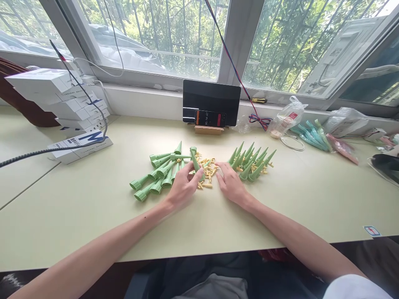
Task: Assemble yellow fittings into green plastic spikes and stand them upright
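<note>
With the loose yellow fittings (209,182) as the dial's centre and 12 o'clock toward the window, the left hand (183,183) sits at 8 o'clock, its fingers closed around a green cone (195,160) at about 11 o'clock, beside the fittings. That cone's long axis runs roughly from 11 to 5; its far end looks blunt, while the near end is partly hidden by the thumb. The right hand (231,185) is at 4 o'clock, fingers bent with the tips beside the fittings; whether they grip one, I cannot tell.

On the counter (199,228), a group of green cones (156,187) lies at 9, most open mouths facing between 7 and 9. One lies crosswise, its tip toward 3. At 3 o'clock, a cluster of green spikes (257,171) with yellow pieces among them slants its tips between 1 and 2.

A phone (210,119) at 12 reads "00:14:47". Between 9 and 10, a white box (81,146) bears a large blue "M"; its smaller print is illegible. The red label on a clear bag (288,117) at 2 is unreadable.
</note>
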`<state>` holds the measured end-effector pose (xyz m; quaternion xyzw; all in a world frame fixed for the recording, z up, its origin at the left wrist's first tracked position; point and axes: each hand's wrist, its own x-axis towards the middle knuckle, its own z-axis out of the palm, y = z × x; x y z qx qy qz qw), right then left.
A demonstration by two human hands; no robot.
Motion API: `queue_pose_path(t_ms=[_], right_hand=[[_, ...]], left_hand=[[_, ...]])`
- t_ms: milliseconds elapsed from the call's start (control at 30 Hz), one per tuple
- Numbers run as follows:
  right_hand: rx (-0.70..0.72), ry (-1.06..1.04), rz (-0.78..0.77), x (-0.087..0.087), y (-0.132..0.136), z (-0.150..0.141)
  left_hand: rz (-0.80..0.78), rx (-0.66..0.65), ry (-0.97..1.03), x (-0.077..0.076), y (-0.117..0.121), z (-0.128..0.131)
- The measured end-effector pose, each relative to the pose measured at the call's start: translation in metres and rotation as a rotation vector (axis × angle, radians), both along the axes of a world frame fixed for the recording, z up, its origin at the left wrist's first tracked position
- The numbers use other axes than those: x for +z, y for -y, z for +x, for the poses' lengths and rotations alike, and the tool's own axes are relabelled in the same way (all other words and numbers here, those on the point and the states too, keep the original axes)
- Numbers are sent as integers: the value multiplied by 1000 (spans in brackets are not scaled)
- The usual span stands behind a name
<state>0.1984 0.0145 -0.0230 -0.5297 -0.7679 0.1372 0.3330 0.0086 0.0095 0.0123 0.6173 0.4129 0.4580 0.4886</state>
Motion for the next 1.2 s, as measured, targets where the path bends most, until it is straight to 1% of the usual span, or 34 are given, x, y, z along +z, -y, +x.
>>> queue_pose_path(t_ms=[100, 200, 333, 500, 600, 667, 800, 1033, 1200], right_hand=[[26, 35, -6, 2, 0, 0], [42, 92, -23, 3, 0, 0], [0, 162, -23, 2, 0, 0], [-63, 240, -36, 3, 1, 1], [-90, 261, -46, 6, 3, 0], [-97, 278, -51, 7, 4, 0], [-105, 309, -65, 8, 6, 0], [-103, 277, -79, 9, 7, -1], [-79, 280, -99, 12, 6, -1]], left_hand=[[8, 0, -9, -2, -1, -1], [34, -32, -45, -5, -2, -2], [116, -95, -223, -7, 0, -2], [302, -111, -460, -10, 4, 2], [340, -110, -544, -14, 5, 1], [344, -90, -584, -16, 5, 0], [357, -2, -653, -16, 4, -1], [433, 132, -666, -16, 3, -1], [420, 163, -725, -17, 0, -3]])
